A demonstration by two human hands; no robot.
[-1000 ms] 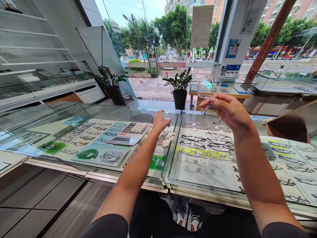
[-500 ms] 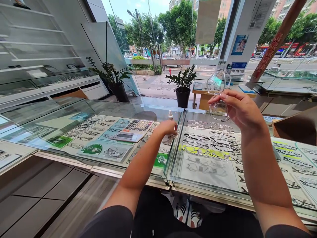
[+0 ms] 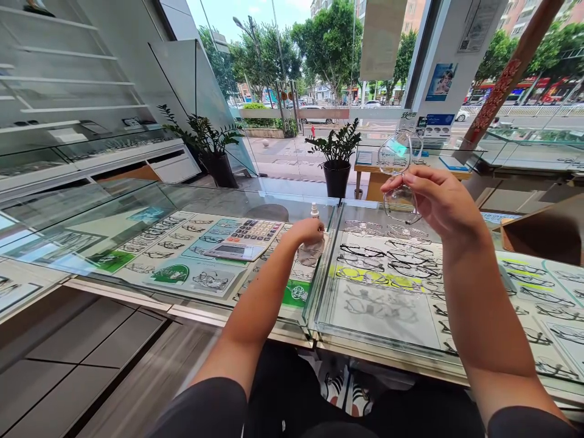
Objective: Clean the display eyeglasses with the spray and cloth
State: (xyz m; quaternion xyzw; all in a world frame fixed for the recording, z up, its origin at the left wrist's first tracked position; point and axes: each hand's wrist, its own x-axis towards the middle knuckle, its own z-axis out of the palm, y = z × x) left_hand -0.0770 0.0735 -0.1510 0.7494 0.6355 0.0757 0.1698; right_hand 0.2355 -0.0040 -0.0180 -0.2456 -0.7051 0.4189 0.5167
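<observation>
My right hand (image 3: 435,194) is raised above the counter. Its thumb and fingers pinch the bridge of clear, thin-rimmed eyeglasses (image 3: 396,159), which hang on end with one lens above the other. A greenish glare shows on the upper lens. Low over the glass counter, my left hand (image 3: 308,232) is curled around a small bottle with a white nozzle top (image 3: 314,210). Only that top shows above the hand; the bottle's body and most of the left fingers are hidden. To the left of this hand, a calculator (image 3: 246,239) lies on the counter.
Eyeglass frames (image 3: 387,261) lie in rows inside the glass display counter (image 3: 326,325). Potted plants (image 3: 336,176) (image 3: 219,167) stand beyond it, before the window. A brown box-like piece (image 3: 547,228) is at the right.
My right hand and the eyeglasses have shifted slightly left. My left hand has moved a little left and its fingers have drawn in; the bottle top stays in place.
</observation>
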